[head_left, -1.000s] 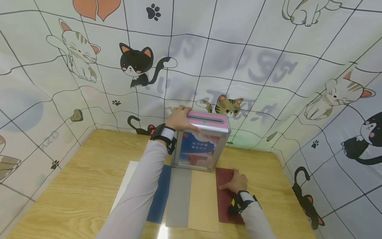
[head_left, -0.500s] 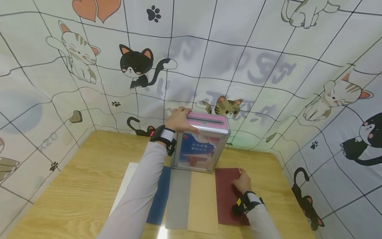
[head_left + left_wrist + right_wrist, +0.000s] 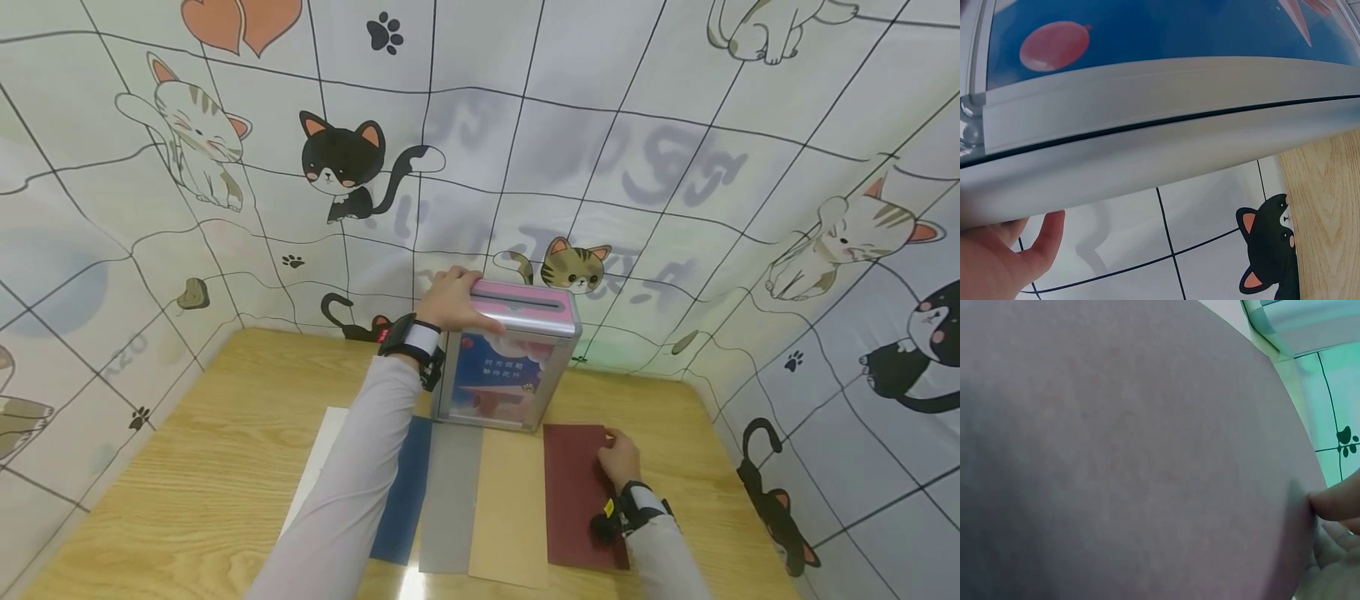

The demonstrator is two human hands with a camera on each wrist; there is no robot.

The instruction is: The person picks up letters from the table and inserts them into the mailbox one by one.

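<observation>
A metal-framed box (image 3: 498, 379) with a pink slotted top stands at the back of the table. My left hand (image 3: 450, 302) grips its top left corner, thumb over the front edge; the left wrist view shows the box's silver edge (image 3: 1147, 140) above the hand (image 3: 1007, 256). On the right lies a dark red paper strip (image 3: 577, 492). My right hand (image 3: 621, 458) pinches its upper right edge; in the right wrist view, the paper (image 3: 1147, 450) fills most of the picture, with the thumb (image 3: 1338, 499) at its edge.
Beige (image 3: 510, 508), grey (image 3: 450, 500), blue (image 3: 405, 492) and white (image 3: 318, 454) strips lie side by side left of the red one. The left forearm covers part of the blue and white strips. Behind the wooden table (image 3: 180, 467) hangs a cat-patterned cloth (image 3: 480, 167).
My right hand has slid to the right across the red strip to its edge, where its fingers now pinch the paper. The left hand and the box have stayed in place.
</observation>
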